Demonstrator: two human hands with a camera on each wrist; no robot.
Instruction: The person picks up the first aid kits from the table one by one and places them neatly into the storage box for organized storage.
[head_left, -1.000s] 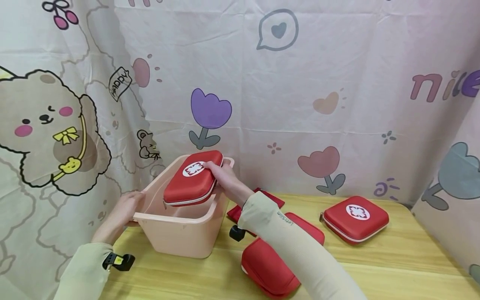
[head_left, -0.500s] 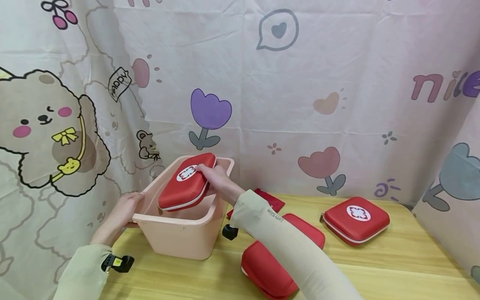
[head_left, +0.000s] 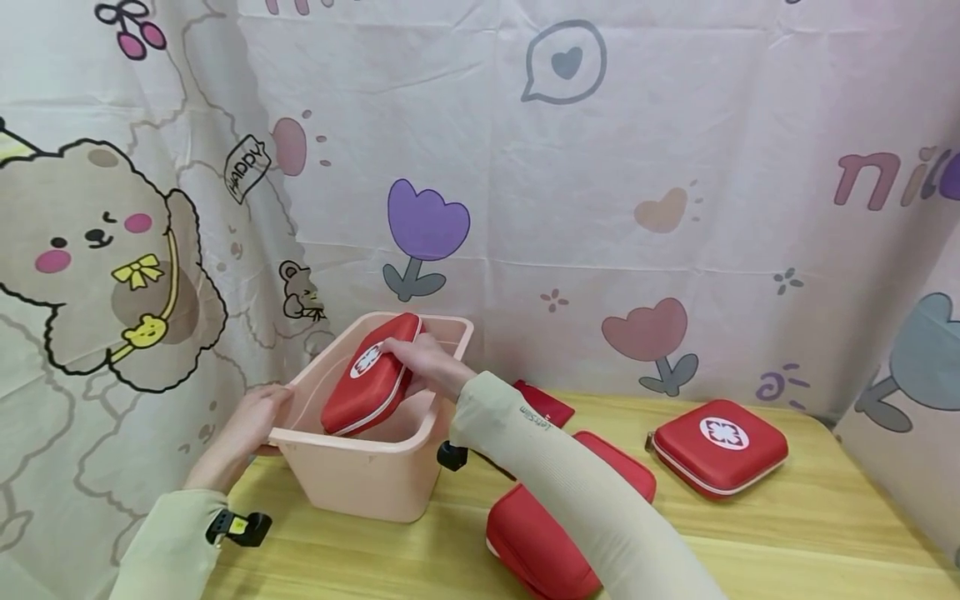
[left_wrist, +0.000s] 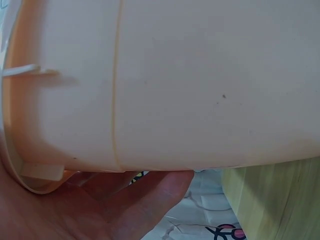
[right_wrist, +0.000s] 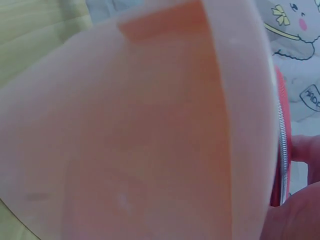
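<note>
A pink plastic bin [head_left: 360, 479] stands at the left of the table in the head view. My left hand [head_left: 255, 417] grips its left rim, and in the left wrist view the fingers [left_wrist: 165, 195] lie along the bin's outer wall. My right hand [head_left: 429, 360] holds a red zippered first-aid case [head_left: 360, 400] with a white round emblem, thumb on top. The case is tilted, its lower end down inside the bin's mouth. In the right wrist view the bin's side wall [right_wrist: 150, 125] hides most of the case, and only its zipper edge [right_wrist: 284, 145] shows.
Another red first-aid case [head_left: 720, 446] lies flat on the table at the right. Red soft cases [head_left: 543, 537] lie partly hidden under my right sleeve, with a flat red pouch [head_left: 547, 406] behind. A printed curtain [head_left: 525, 167] hangs close behind the bin.
My right hand has lowered the first-aid case further into the bin, moving it down and slightly left and tilting it more steeply. My left hand has stayed on the rim.
</note>
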